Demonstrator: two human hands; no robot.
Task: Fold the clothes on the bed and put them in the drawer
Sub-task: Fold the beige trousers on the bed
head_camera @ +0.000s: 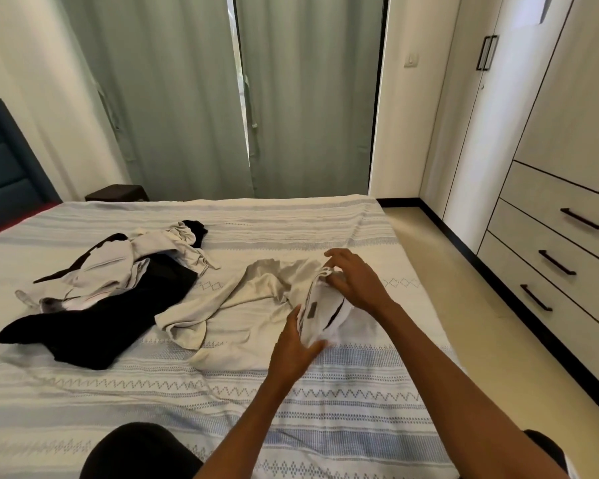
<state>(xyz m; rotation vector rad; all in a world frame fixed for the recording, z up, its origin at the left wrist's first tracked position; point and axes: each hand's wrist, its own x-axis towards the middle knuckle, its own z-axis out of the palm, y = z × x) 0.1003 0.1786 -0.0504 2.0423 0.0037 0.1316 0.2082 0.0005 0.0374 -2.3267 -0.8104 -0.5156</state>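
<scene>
The bed [173,385] is covered by a pale spread patterned with blue zigzag bands. A small white garment [329,316] is held on the spread right of centre: its near edge is gripped by the curled fingers of the left hand [296,345], its far edge pinched by the right hand [355,281]. A beige garment [236,305] is spread just beside it; a black-and-beige heap [118,281] lies further left. Green curtains [194,98] are drawn behind the bed. Closed drawers [554,250] are set in the wardrobe at right.
</scene>
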